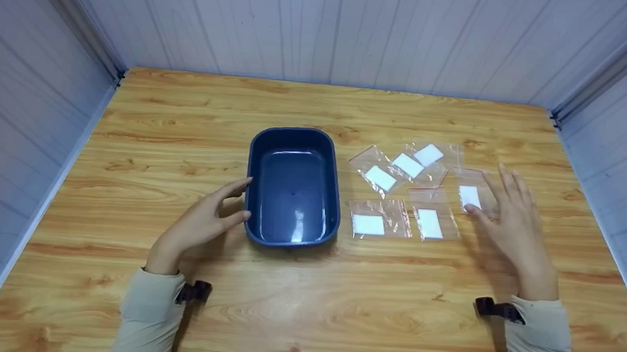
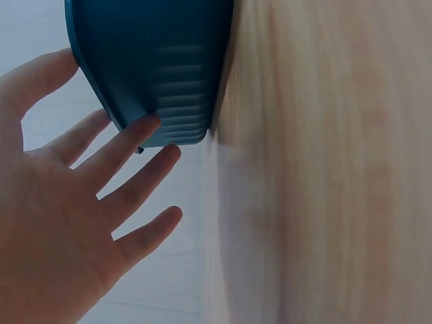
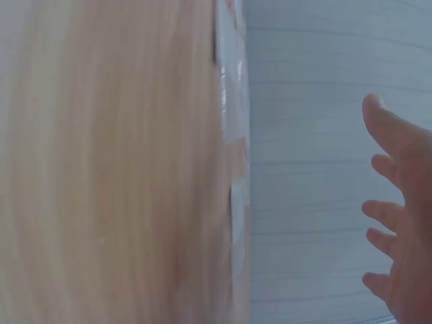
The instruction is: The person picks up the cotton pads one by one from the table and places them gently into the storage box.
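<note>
A dark blue plastic basin (image 1: 293, 196) stands on the wooden table. At its left side is my left hand (image 1: 198, 226), fingers spread, with thumb and fingertips at the rim; the left wrist view has the same hand (image 2: 67, 189) beside the ribbed wall. To the right lie several clear zip bags, each with a white rectangular piece inside. Above the rightmost bag (image 1: 469, 197) my right hand (image 1: 515, 224) hovers with fingers apart and nothing in its grasp. In the right wrist view that hand (image 3: 405, 209) shows raised off the tabletop.
Nearer the basin lie a lower-left bag (image 1: 369, 225), a bag beside it (image 1: 429, 223), and an upper-left bag (image 1: 380, 178). Two overlapping bags (image 1: 408, 165) lie toward the back. Pale panelled walls (image 1: 321, 31) enclose the wooden table (image 1: 296, 304) at the back and sides.
</note>
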Demonstrator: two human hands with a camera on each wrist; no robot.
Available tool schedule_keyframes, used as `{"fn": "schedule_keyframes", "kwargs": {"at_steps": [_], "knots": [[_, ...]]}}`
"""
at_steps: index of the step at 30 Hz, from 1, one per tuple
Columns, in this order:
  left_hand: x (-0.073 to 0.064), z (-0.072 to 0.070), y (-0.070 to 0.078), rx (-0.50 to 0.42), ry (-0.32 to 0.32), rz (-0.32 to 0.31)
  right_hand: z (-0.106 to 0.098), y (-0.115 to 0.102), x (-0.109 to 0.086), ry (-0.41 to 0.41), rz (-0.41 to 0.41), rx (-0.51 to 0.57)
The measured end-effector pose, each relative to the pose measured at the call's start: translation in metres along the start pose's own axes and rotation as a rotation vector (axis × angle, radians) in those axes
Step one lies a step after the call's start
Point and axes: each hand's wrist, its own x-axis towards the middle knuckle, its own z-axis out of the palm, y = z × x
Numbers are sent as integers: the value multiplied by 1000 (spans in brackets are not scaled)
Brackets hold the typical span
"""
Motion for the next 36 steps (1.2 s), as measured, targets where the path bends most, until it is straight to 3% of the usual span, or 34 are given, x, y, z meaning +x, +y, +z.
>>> {"fn": "schedule_keyframes", "kwargs": {"at_steps": [8, 21, 31, 36], "knots": [[2, 0, -2, -53, -14, 30, 7, -8, 2, -14, -74, 210], [2, 0, -3, -83, -22, 16, 14, -22, 10, -169, -105, 435], [3, -1, -4, -104, -15, 40, 27, -38, 16, -190, -158, 476], [2, -2, -4, -108, -13, 34, 33, -39, 20, -274, -190, 516]]}}
